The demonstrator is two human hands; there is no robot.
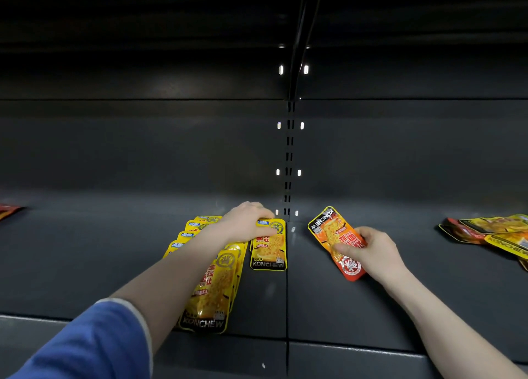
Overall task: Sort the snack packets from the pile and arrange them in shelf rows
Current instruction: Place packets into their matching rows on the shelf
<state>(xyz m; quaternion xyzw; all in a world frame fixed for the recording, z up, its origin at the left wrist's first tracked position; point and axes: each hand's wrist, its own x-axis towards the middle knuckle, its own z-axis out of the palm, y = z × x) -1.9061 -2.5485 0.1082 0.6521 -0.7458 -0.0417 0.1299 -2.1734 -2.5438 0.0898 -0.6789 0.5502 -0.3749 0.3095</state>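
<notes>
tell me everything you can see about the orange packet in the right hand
The orange packet is a flat, glossy pouch, orange at its far end and red at its near end, with a yellow-and-black border and KONCHEW printed at the far end. A round white-and-red emblem marks the near end. It lies tilted, its far end leaning left, on the dark shelf just right of the centre seam. The right hand grips its near half, fingers curled over its face. It touches no other packet.

"KONCHEW" on yellow packets point(268, 245), orange packet point(335, 240)

Packet pile point(491, 231) cut by right edge, red packet point(8, 210) cut by left edge
</notes>
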